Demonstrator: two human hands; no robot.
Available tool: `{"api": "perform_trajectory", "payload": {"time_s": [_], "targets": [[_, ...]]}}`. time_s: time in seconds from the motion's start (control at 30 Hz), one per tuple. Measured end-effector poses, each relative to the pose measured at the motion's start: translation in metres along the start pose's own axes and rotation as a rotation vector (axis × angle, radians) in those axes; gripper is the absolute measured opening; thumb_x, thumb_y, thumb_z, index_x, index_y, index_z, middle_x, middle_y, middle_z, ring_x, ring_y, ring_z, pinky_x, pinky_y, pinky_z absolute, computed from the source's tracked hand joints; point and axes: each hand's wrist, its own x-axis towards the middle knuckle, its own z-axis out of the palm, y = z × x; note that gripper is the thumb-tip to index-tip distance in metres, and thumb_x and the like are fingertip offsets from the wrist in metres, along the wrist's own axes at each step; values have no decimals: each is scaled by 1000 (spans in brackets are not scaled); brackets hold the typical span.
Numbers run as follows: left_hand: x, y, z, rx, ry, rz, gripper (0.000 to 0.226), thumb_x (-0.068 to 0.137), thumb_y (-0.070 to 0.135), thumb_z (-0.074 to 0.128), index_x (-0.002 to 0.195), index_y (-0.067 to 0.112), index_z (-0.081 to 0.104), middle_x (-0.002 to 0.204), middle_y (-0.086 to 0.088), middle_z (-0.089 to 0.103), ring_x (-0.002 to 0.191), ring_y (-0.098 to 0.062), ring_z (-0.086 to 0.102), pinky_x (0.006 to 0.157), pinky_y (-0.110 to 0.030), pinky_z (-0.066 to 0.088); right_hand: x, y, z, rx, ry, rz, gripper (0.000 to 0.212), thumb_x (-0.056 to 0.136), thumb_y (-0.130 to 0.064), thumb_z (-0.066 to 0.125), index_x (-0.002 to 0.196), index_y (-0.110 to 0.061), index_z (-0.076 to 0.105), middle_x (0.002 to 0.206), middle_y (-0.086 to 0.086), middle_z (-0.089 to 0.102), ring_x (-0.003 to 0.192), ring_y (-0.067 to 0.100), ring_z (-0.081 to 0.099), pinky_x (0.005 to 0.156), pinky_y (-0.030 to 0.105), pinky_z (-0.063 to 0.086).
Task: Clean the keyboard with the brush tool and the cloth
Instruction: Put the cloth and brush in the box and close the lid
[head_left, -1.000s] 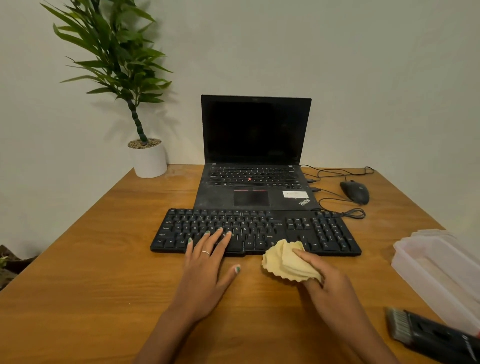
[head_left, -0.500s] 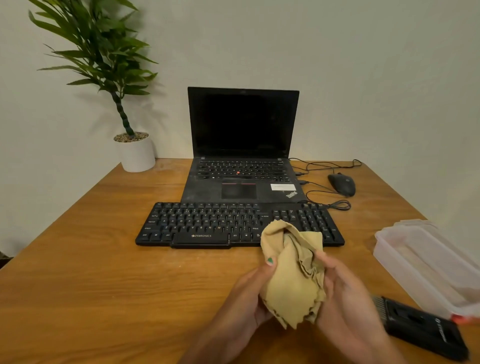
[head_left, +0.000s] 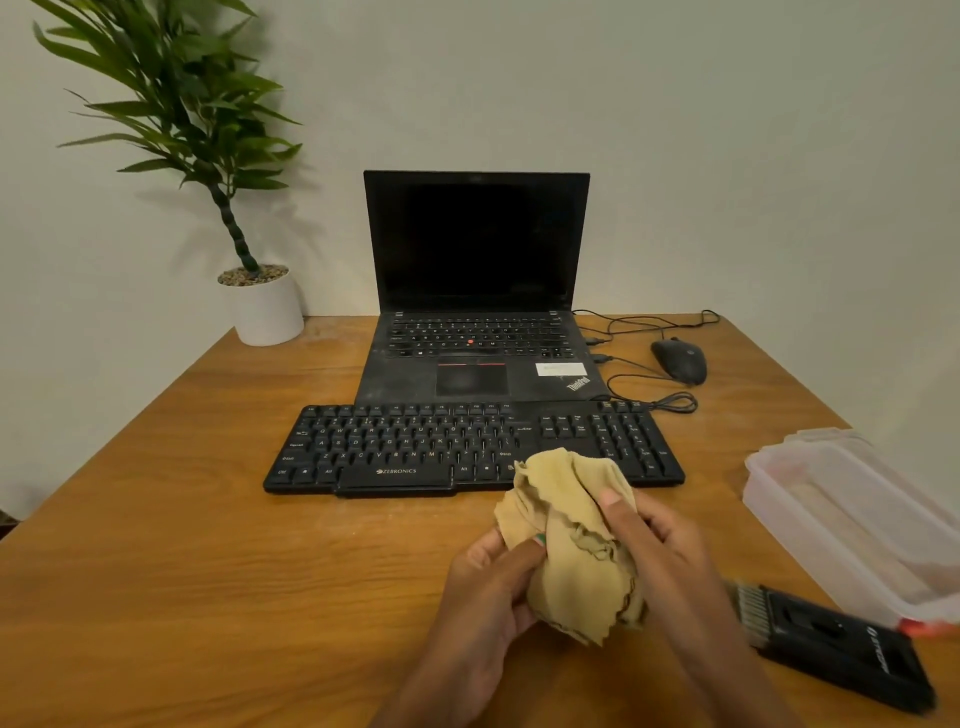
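1. Yellow cloth (head_left: 566, 540), crumpled, held up over the wooden desk (head_left: 208, 571) just in front of the keyboard (head_left: 415, 447); its top edge overlaps the keyboard's near right edge in view, contact w/ keys not evident.
2. Left hand (head_left: 488, 587) grasps the cloth's left side, thumb pinching a fold; right hand (head_left: 660, 551) grips the right side, fingers curled into the fabric.
3. Step in hand (judged): bunching/re-folding the cloth into a pad, i.e. prep for the wipe stage.
4. Next move calls for: one hand w/ a firm wad, lowered flat onto the keys; other hand free to steady the keyboard.
5. Brush tool (head_left: 831, 649) lies idle at lower right, beside the clear plastic box (head_left: 852, 519).
6. Vs. 1 s ago: left hand has left the keys & joined the cloth; cloth lifted off the desk, now opened out between both hands.
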Motion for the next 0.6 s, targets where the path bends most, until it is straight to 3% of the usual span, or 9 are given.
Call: {"api": "perform_trajectory", "payload": {"time_s": [0.2,0.3,0.37,0.4,0.5,0.53,0.6], "targets": [[2,4,-9,-108,91,21,27,91,5,59,118,5,61,94,-11,75,79,-19,73,62,-28,59,10,-12,-11,-213,110,-169,31,90,-40,44,85,-21,67,71,13,66,67,30,62,60,44,50],[3,7,-14,-55,127,101,21,97,13,52,115,15,62,103,-6,74,91,-18,72,79,-31,58,12,-21,-16,-306,107,-282,37,91,-47,45,80,-18,66,61,4,61,55,19,55,52,34,43],[3,11,-14,33,144,169,21,100,23,45,115,27,60,117,3,69,106,-16,66,94,-35,52,12,-29,-19,-284,36,-277,30,89,-40,46,80,-22,69,62,-5,64,55,6,57,49,19,42],[2,14,-13,62,139,202,23,99,28,44,116,30,59,120,8,67,109,-12,64,97,-35,49,12,-33,-20,-264,-26,-237,28,89,-36,47,81,-22,70,66,-6,67,58,5,60,49,19,45],[-2,21,-13,114,68,290,43,84,49,51,122,31,60,118,19,65,108,1,61,92,-25,49,17,-33,-24,-551,-67,-320,24,90,-34,49,81,-23,69,70,1,67,65,12,60,61,40,49],[-3,24,-13,158,33,323,48,81,54,54,123,32,59,120,22,64,112,3,59,90,-20,47,19,-33,-24,-660,-37,-351,20,90,-32,51,81,-26,68,70,-1,66,67,10,58,63,39,48],[-5,27,-13,236,-42,360,48,83,55,59,125,31,60,121,21,64,114,4,57,86,-14,47,20,-39,-22,-636,-92,-342,17,90,-27,53,85,-30,69,74,-7,68,71,4,60,65,32,48]]}}
